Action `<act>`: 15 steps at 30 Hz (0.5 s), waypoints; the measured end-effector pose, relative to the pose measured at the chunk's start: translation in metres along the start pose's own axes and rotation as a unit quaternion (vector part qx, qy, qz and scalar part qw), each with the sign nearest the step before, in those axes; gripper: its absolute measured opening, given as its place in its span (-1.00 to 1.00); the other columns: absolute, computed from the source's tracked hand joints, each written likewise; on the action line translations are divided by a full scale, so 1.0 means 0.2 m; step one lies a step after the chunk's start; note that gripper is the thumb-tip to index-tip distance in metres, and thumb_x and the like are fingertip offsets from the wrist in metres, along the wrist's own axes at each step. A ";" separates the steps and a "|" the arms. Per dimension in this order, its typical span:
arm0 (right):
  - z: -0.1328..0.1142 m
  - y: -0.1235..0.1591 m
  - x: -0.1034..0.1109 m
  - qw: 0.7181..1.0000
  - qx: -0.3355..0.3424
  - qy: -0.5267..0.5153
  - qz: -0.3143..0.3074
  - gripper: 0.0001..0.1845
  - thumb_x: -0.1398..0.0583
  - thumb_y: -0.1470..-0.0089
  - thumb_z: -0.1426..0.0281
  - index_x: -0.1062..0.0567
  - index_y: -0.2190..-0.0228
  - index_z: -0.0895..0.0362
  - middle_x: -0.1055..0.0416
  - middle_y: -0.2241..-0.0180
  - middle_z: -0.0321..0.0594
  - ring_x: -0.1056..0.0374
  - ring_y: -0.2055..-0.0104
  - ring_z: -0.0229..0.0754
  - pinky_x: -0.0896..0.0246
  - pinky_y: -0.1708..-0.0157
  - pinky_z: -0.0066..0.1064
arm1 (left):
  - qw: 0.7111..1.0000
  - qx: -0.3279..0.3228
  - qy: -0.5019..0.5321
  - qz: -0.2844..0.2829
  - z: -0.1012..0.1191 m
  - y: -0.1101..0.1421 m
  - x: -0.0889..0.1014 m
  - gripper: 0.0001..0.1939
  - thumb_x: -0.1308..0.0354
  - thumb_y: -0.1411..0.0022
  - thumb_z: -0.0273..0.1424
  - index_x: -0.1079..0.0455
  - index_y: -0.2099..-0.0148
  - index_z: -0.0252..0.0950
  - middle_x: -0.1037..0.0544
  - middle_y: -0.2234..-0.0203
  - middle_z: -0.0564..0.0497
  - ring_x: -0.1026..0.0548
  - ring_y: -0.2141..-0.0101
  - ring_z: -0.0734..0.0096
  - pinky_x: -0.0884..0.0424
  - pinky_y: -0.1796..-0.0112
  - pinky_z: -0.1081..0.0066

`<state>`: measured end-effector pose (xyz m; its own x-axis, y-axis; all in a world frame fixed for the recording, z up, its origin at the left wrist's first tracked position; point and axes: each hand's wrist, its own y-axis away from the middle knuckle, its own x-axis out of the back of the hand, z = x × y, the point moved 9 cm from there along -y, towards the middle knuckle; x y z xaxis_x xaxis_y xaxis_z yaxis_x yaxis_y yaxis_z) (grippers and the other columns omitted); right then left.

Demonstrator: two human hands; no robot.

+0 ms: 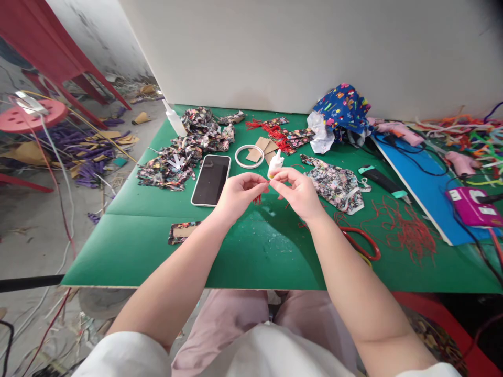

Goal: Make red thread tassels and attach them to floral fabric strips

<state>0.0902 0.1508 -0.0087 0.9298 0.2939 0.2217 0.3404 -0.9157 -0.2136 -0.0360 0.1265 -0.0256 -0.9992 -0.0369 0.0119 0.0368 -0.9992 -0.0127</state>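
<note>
My left hand and my right hand meet fingertip to fingertip above the green table, both closed in a pinch. Beneath the left fingers hangs a short red thread tassel. Whatever the right fingertips grip is too small to make out. Just behind the hands stands a small white glue bottle, partly covered by the right fingers. A phone lies left of my left hand, and a floral fabric piece lies right of my right hand. Past my left forearm is a fabric-edged cardboard rectangle, partly hidden.
Floral fabric scraps, a white ring and cardboard pieces lie farther back. To the right are scissors, a utility knife, loose red threads, a blue board and pink glue guns with cords.
</note>
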 end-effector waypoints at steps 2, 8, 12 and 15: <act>0.02 0.00 -0.01 0.999 -0.019 -0.029 -0.006 -0.81 -0.21 0.08 0.24 -0.47 0.45 0.10 -0.43 0.32 -0.24 -0.33 0.39 -0.26 -0.24 0.58 -0.49 | 1.000 0.004 0.003 -0.005 0.00 0.00 -0.01 -0.79 -0.23 0.04 -0.29 -0.40 0.39 -0.34 -0.51 0.54 0.05 -0.39 0.56 0.56 -0.27 0.52 0.52; 0.10 -0.01 -0.01 0.989 -0.076 -0.123 0.011 -0.83 -0.27 0.16 0.27 -0.50 0.48 0.11 -0.45 0.51 -0.32 -0.34 0.46 -0.29 -0.32 0.39 -0.40 | 1.000 0.012 -0.002 -0.003 -0.01 0.00 0.00 -0.77 -0.24 0.04 -0.28 -0.39 0.39 -0.34 -0.51 0.53 0.03 -0.40 0.56 0.54 -0.26 0.53 0.52; 0.13 0.00 -0.04 0.970 -0.124 -0.206 -0.029 -0.83 -0.23 0.10 0.29 -0.53 0.44 0.12 -0.49 0.45 -0.27 -0.39 0.39 -0.28 -0.33 0.30 -0.37 | 1.000 0.012 0.012 0.000 0.00 0.00 0.00 -0.77 -0.25 0.04 -0.28 -0.39 0.38 -0.35 -0.53 0.49 0.01 -0.43 0.50 0.52 -0.30 0.49 0.52; 0.14 0.00 -0.06 0.967 -0.130 -0.215 -0.049 -0.84 -0.26 0.14 0.37 -0.54 0.40 0.11 -0.51 0.39 -0.27 -0.41 0.35 -0.29 -0.32 0.26 -0.38 | 1.000 0.015 0.022 -0.002 0.00 0.01 0.00 -0.77 -0.26 0.05 -0.29 -0.40 0.39 -0.35 -0.53 0.50 0.02 -0.43 0.50 0.52 -0.31 0.47 0.52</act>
<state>0.0839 0.1547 -0.0375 0.8864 0.4175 -0.2001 0.4345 -0.8994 0.0480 -0.0352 0.1254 -0.0254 -0.9989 -0.0335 -0.0316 0.0330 -0.9993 0.0164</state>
